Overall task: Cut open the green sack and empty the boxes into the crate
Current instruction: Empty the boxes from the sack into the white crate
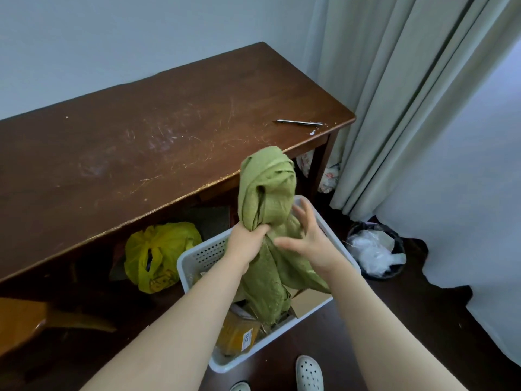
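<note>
Sack (265,190) in left-hand grip (244,241), over crate (194,259)

Room in home, likely bedroom or spare room: long dark-brown scratched wooden table (158,131) against plain pale wall at 11 o'clock; floor-length pale grey-green pleated curtains (400,88) at 2 o'clock; small black waste bin with clear plastic liner (376,253) on dark floor at 3 o'clock; knotted yellow plastic shopping bag (158,253) under table at 8 o'clock
</note>
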